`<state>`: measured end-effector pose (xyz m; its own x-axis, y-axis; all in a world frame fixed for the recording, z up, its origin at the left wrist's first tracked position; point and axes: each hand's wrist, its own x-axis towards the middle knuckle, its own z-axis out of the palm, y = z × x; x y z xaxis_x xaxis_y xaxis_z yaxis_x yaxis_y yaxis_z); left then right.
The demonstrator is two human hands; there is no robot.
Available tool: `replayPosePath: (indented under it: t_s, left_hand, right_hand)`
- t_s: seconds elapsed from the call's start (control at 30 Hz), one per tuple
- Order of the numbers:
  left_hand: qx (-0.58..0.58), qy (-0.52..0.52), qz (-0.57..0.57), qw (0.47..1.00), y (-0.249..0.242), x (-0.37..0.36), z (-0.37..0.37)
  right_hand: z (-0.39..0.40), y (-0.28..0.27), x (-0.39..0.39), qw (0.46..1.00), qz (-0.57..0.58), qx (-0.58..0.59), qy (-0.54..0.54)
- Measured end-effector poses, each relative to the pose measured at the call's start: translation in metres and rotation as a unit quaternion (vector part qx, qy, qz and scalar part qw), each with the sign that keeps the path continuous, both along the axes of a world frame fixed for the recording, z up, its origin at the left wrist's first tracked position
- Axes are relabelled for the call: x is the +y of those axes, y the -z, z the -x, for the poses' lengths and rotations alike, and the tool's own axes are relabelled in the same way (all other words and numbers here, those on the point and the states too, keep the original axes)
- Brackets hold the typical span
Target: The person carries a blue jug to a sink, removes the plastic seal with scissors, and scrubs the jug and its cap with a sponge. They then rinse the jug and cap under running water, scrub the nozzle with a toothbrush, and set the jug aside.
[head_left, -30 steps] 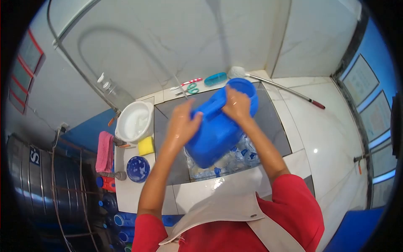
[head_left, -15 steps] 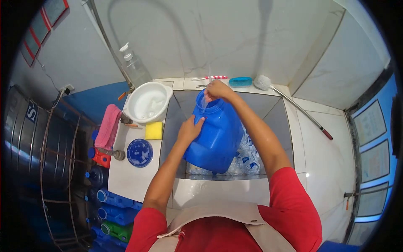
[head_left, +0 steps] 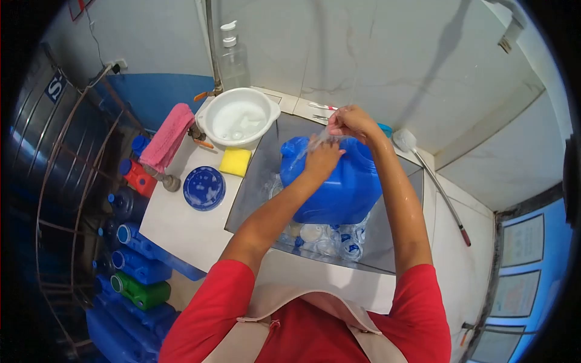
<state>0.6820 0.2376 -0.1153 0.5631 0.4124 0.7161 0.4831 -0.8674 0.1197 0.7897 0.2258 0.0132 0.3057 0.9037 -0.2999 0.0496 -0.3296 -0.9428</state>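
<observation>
A blue plastic water jug (head_left: pixel 339 196) stands in the grey sink (head_left: pixel 249 189), its top toward the wall. My left hand (head_left: pixel 324 160) lies over the top of the jug, fingers curled around what looks like its handle. Just above and to the right, my right hand (head_left: pixel 353 124) is closed with bent fingers near the jug's top; what it holds, if anything, is hidden. Splashing water blurs the area between both hands. Clear plastic pieces with blue marks (head_left: pixel 327 239) lie at the sink's bottom, partly covered by the jug.
Left of the sink are a white basin (head_left: pixel 266 125) of suds, a yellow sponge (head_left: pixel 235 161), a blue round lid (head_left: pixel 204 188) and a pink towel (head_left: pixel 167 138). A long-handled brush (head_left: pixel 433 172) leans at right. Several jugs (head_left: pixel 142 266) stand below left.
The jug has turned and sits more level. My left hand has moved from its side onto its top. My right hand has come out of the jug's mouth, and the view has shifted.
</observation>
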Motion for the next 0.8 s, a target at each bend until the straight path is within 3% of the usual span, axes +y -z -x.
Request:
replayPosePath:
  t_s: [0.13, 0.2, 0.23, 0.3, 0.37, 0.57, 0.6, 0.63, 0.67, 0.73, 0.8]
  left_hand:
    - [0.018, 0.082, 0.134, 0.987, -0.013, 0.006, -0.004]
    - [0.168, 0.142, 0.197, 0.955, -0.025, 0.017, 0.009]
    - [0.168, 0.144, 0.194, 0.956, -0.034, 0.017, 0.017]
    - [0.276, 0.117, 0.297, 0.907, -0.044, 0.012, 0.038]
    - [0.233, 0.140, 0.414, 0.869, -0.038, 0.009, 0.056]
    - [0.174, 0.086, 0.428, 0.883, 0.001, -0.008, 0.096]
    - [0.159, 0.070, 0.425, 0.888, 0.002, -0.011, 0.103]
    - [0.146, 0.055, 0.422, 0.893, 0.000, -0.017, 0.108]
    - [0.149, 0.059, 0.415, 0.895, -0.004, -0.022, 0.110]
    - [0.166, 0.021, 0.426, 0.889, -0.017, -0.034, 0.115]
    - [0.169, 0.033, 0.428, 0.887, -0.025, -0.041, 0.118]
  right_hand:
    - [-0.007, 0.008, -0.007, 0.999, -0.029, -0.005, 0.012]
    - [-0.015, 0.017, -0.016, 0.995, -0.035, -0.095, -0.005]
    - [-0.018, 0.022, -0.023, 0.995, -0.037, -0.097, -0.003]
    - [-0.024, 0.033, -0.039, 0.995, -0.042, -0.094, -0.017]
    - [-0.038, 0.042, -0.041, 0.992, -0.056, -0.111, 0.010]
    - [-0.095, 0.086, -0.003, 0.977, -0.071, -0.186, 0.076]
    - [-0.109, 0.099, 0.000, 0.921, -0.075, -0.367, 0.105]
    - [-0.120, 0.108, -0.001, 0.832, -0.073, -0.533, 0.132]
    - [-0.131, 0.116, -0.006, 0.831, -0.075, -0.533, 0.140]
    - [-0.144, 0.129, -0.024, 0.688, -0.004, -0.715, 0.122]
    - [-0.146, 0.135, -0.037, 0.674, 0.028, -0.728, 0.122]
